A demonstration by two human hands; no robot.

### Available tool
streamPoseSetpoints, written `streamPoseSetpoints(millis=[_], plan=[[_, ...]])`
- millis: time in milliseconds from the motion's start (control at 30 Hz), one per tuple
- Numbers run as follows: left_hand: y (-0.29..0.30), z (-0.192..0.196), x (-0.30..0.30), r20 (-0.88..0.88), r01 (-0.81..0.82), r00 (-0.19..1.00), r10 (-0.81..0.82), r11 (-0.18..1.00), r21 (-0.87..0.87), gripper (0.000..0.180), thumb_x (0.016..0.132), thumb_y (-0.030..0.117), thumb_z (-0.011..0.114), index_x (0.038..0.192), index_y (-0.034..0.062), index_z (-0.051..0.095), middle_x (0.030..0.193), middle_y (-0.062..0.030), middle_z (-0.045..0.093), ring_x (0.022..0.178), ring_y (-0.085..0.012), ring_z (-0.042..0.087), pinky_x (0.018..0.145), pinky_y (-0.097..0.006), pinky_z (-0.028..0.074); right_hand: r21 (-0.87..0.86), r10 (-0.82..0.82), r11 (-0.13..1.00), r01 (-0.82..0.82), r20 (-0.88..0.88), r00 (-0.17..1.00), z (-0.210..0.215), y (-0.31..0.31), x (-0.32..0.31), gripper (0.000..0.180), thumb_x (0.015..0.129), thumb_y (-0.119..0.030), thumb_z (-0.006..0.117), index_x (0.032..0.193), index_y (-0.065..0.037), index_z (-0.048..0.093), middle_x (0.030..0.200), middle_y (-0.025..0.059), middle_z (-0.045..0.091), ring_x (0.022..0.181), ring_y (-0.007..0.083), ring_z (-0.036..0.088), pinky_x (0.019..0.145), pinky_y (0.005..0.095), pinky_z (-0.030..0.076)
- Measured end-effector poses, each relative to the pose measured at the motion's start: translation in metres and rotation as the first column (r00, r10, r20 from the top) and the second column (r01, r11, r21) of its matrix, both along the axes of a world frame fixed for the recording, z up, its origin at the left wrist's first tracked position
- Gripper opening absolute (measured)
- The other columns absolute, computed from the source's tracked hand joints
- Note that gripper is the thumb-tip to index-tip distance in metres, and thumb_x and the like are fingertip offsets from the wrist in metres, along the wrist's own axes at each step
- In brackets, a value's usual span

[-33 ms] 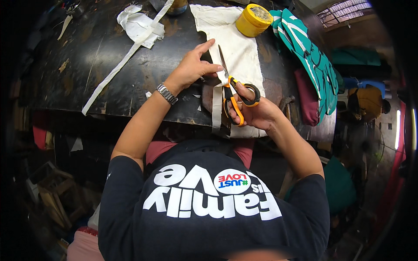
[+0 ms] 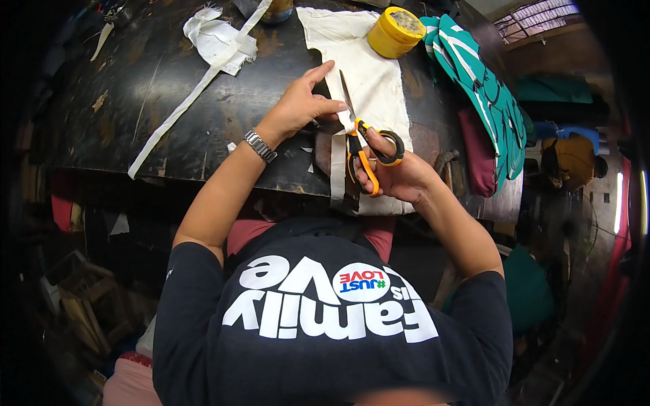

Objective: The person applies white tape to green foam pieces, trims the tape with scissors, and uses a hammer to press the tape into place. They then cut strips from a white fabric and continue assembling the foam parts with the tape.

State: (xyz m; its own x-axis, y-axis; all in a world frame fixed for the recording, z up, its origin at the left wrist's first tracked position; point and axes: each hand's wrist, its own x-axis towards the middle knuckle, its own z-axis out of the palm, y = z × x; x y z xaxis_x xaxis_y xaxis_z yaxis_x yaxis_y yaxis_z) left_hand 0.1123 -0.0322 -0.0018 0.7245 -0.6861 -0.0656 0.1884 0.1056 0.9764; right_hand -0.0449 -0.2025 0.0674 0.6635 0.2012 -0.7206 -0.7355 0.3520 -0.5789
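My right hand (image 2: 399,174) holds a pair of scissors (image 2: 366,162) with orange and black handles, thumb and fingers through the loops. The handles are spread and the blade points away from me over off-white cloth (image 2: 369,88). Beside the blade, my left hand (image 2: 298,105) pinches a narrow white cloth strip (image 2: 338,169) near the thumb, its index finger stretched out along the cloth edge. The strip hangs down past the scissors toward the table's near edge. Part of the left hand's grip is hidden under its thumb.
A yellow round tin (image 2: 394,34) weighs down the cloth on the dark table (image 2: 176,115). To the right lie stacked green pieces with white trim (image 2: 474,88) and maroon fabric (image 2: 477,152). At the left are a long white strip (image 2: 177,111) and crumpled white cloth (image 2: 210,40).
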Motion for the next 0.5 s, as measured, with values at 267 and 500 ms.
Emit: streamPoseSetpoints(millis=[267, 500], plan=[[0.002, -0.003, -0.002, 0.037, 0.02, 0.999, -0.022, 0.998, 0.058, 0.08, 0.083, 0.008, 0.078, 0.15, 0.0044, 0.036, 0.108, -0.0069, 0.066, 0.082, -0.0081, 0.065, 0.073, -0.024, 0.057, -0.087, -0.037, 0.995, 0.045, 0.087, 0.996, -0.005, 0.002, -0.008, 0.046, 0.092, -0.049, 0.066, 0.086, -0.005, 0.059, 0.065, 0.0058, 0.059, 0.048, 0.0082, 0.052, 0.042, 0.0188, 0.04], [-0.007, -0.002, 0.036, 0.018, -0.072, 0.997, 0.071, 0.995, 0.075, 0.056, 0.085, 0.004, 0.074, 0.137, 0.0006, 0.053, 0.117, -0.0064, 0.065, 0.089, -0.0099, 0.066, 0.079, -0.024, 0.057, -0.044, 0.054, 0.998, -0.05, 0.112, 0.992, 0.004, -0.007, 0.008, 0.051, 0.087, -0.062, 0.064, 0.086, -0.011, 0.06, 0.066, 0.0035, 0.062, 0.052, 0.0106, 0.058, 0.043, 0.0234, 0.039]])
